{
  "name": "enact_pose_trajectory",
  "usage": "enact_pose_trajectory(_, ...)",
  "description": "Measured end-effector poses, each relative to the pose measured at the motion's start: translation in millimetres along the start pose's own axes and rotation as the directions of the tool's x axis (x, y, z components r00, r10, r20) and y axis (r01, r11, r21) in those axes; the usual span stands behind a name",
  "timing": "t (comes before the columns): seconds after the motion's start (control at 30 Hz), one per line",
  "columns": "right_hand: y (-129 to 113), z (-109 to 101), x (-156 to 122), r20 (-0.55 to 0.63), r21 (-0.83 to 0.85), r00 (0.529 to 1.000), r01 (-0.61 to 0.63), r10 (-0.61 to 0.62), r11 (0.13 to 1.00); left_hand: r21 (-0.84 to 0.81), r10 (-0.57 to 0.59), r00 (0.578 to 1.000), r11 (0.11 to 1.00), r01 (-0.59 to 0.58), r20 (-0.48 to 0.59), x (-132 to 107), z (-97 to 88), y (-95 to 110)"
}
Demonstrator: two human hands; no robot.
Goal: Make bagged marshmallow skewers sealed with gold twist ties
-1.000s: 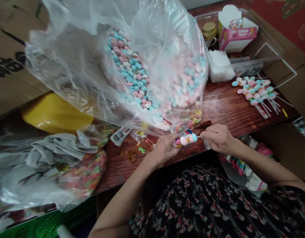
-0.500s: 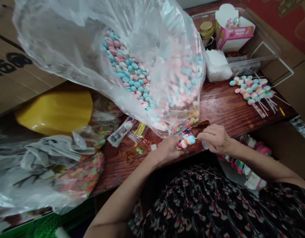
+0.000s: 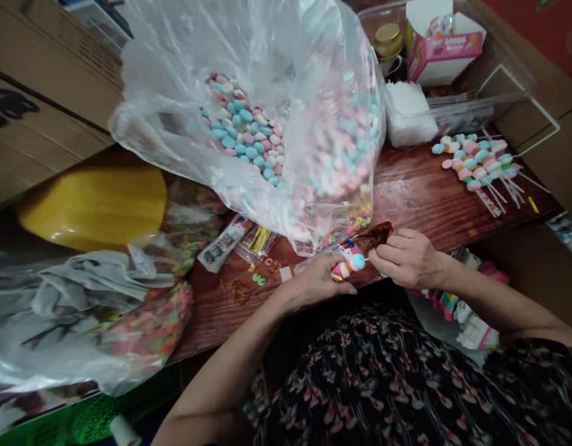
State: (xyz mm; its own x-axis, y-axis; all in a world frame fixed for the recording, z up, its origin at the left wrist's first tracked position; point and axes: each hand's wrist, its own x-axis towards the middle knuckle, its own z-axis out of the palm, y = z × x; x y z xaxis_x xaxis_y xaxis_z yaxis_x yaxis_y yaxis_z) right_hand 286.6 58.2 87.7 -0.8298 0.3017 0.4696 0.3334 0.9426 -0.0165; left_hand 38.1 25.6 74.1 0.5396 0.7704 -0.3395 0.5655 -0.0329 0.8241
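My left hand (image 3: pixel 316 284) is closed around a candy skewer (image 3: pixel 348 263) of pink, white and blue sweets, held just above the front edge of the dark wooden table (image 3: pixel 416 198). My right hand (image 3: pixel 407 257) pinches the thin stick end of that skewer, fingers pressed together. Right behind both hands stands a big clear plastic bag (image 3: pixel 277 111) full of pink, blue and white sweets. A brown shiny wrapper (image 3: pixel 376 234) lies at my right hand's fingertips.
Finished candy skewers (image 3: pixel 476 164) lie at the table's right. A white container (image 3: pixel 409 114), a pink and white box (image 3: pixel 441 46) and a gold-lidded jar (image 3: pixel 387 42) stand at the back. A yellow object (image 3: pixel 93 207) and bags of coloured sweets (image 3: pixel 142 322) fill the left. Cardboard boxes (image 3: pixel 39 105) stand behind.
My hands stay on the skewer, and less of it shows beyond my left fingers than before. The view has shifted a little, so the bag appears further right.
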Motion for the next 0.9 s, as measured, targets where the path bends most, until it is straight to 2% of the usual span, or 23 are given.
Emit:
enact_pose_trajectory(0.1,-14.4,1.6,-0.7,0.070,0.029,0.987,-0.145,0.143,0.989,0.098,0.000,0.999,0.995,0.003,-0.037,2.5,4.5,-5.4)
enact_pose_trajectory(0.23,-26.0,10.7,-6.4,0.148,0.123,0.930,-0.356,0.338,0.926,0.285,0.031,0.992,0.958,0.005,-0.122,3.0,9.5,-3.7)
enact_pose_trajectory(0.3,-30.8,17.2,-9.0,0.158,0.175,0.907,-0.414,0.390,0.893,0.388,0.035,0.991,0.921,0.020,-0.133,1.7,11.3,0.3)
enact_pose_trajectory(0.43,-40.7,30.0,-8.2,0.129,0.219,0.904,-0.427,0.407,0.877,0.492,0.010,0.998,0.870,0.023,-0.065,0.0,14.1,7.2)
enact_pose_trajectory(0.6,-49.6,42.0,-0.7,0.091,0.199,0.905,-0.426,0.416,0.883,0.497,-0.040,0.998,0.865,0.060,-0.051,1.8,15.9,6.0)
enact_pose_trajectory(0.73,-50.5,47.9,-2.1,-0.004,0.236,0.913,-0.395,0.408,0.888,0.471,0.083,0.995,0.881,-0.048,-0.055,-5.4,5.4,6.5)
enact_pose_trajectory(0.8,-48.3,48.3,-5.0,-0.065,0.226,0.906,-0.395,0.418,0.890,0.571,0.118,0.988,0.820,-0.042,-0.096,-12.5,-4.2,8.3)
enact_pose_trajectory(0.9,-43.8,45.8,-6.8,-0.093,0.192,0.895,-0.414,0.436,0.890,0.721,0.074,0.983,0.690,0.071,-0.167,-20.8,-15.3,7.3)
